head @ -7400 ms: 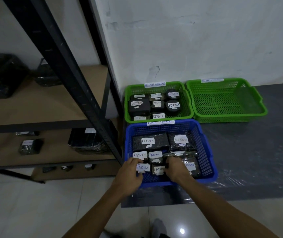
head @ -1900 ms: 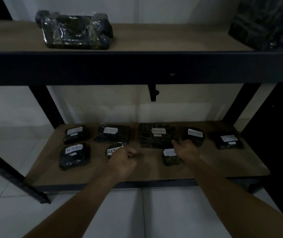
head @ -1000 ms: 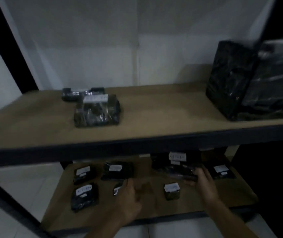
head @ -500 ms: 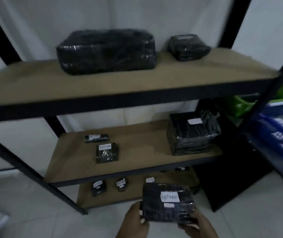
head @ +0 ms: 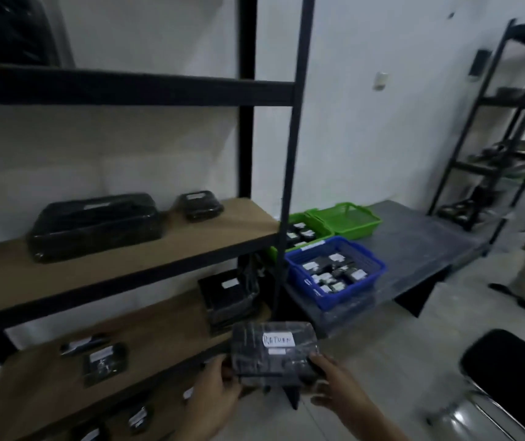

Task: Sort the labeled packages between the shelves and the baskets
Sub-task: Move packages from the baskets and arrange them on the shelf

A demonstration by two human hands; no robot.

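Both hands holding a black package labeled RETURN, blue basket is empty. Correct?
One thing is off: the blue basket is not empty. It holds several labeled packages, as the head view shows. The rest stands: the left hand and the right hand hold a black package labeled RETURN.

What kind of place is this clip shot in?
Probably a small stockroom for sorting returns: black metal shelving with wrapped packages, a blue basket of labeled parcels, and a package marked RETURN.
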